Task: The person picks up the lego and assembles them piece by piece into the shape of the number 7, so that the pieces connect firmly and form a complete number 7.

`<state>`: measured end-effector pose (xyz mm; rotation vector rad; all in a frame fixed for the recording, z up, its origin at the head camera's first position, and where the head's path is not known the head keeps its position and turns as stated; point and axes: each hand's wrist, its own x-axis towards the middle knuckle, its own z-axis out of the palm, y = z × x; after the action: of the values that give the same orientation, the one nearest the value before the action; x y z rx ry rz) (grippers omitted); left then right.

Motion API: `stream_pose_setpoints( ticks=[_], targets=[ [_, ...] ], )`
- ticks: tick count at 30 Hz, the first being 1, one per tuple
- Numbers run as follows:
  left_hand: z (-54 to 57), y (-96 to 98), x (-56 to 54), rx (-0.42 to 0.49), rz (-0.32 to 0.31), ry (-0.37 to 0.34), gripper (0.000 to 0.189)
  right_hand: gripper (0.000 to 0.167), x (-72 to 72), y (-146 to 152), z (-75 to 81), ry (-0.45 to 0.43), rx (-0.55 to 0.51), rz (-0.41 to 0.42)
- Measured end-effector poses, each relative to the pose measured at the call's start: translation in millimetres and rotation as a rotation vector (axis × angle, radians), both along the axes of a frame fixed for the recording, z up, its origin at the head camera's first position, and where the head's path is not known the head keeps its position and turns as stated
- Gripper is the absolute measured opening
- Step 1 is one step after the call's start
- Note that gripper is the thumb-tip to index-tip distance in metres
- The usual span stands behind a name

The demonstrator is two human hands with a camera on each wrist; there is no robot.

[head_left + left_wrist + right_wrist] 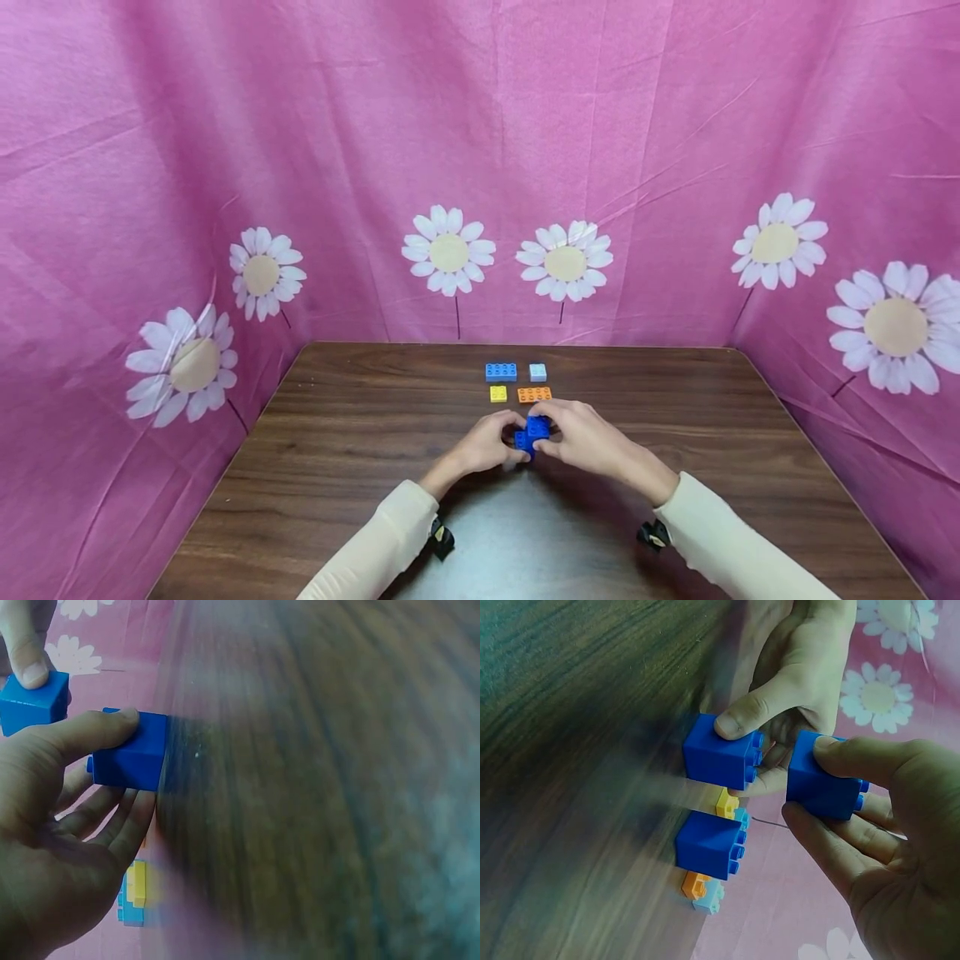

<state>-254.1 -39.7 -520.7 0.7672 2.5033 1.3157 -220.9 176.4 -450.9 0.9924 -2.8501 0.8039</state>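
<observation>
Between thumb and fingers, my left hand (483, 443) grips a dark blue toy building brick (131, 754) standing at the tabletop. My right hand (588, 437) pinches a second dark blue brick (821, 780), raised off the table, its studs facing up and away from the wood. In the head view this raised brick partly overlaps the left one. A third dark blue brick (709, 844) stands on the table beside the left hand's brick in the right wrist view; the hands and the other bricks mostly hide it from the head camera.
Beyond the hands, a lighter blue long brick (501, 372), a pale blue small brick (537, 372), a yellow small brick (498, 394) and an orange long brick (534, 394) lie on the brown wooden table (360, 467). A pink flowered cloth (510, 125) hangs behind and at both sides.
</observation>
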Motion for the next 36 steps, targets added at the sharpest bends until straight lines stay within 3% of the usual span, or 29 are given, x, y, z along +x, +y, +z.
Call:
stream_pose_setpoints(
  ticks=[14,20,27,36],
  targets=[
    [0.3,-6.9,-2.5,0.007,0.002,0.031,0.029,0.031,-13.6,-13.6,-1.7,0.013,0.059,0.019],
    [-0.4,-9.8,-2.9,0.029,-0.004,-0.017,0.031,0.030,-17.2,-19.1,-1.6,0.024,0.083,0.031],
    [-1.3,-11.6,-3.4,0.026,0.000,-0.084,0.036,0.030,-19.2,-23.6,-4.0,-0.030,0.095,0.033],
    [-1.0,-12.0,-5.0,0.033,0.001,-0.112,0.037,0.029,-20.4,-24.9,-8.5,-0.060,0.106,0.028]
  ],
)
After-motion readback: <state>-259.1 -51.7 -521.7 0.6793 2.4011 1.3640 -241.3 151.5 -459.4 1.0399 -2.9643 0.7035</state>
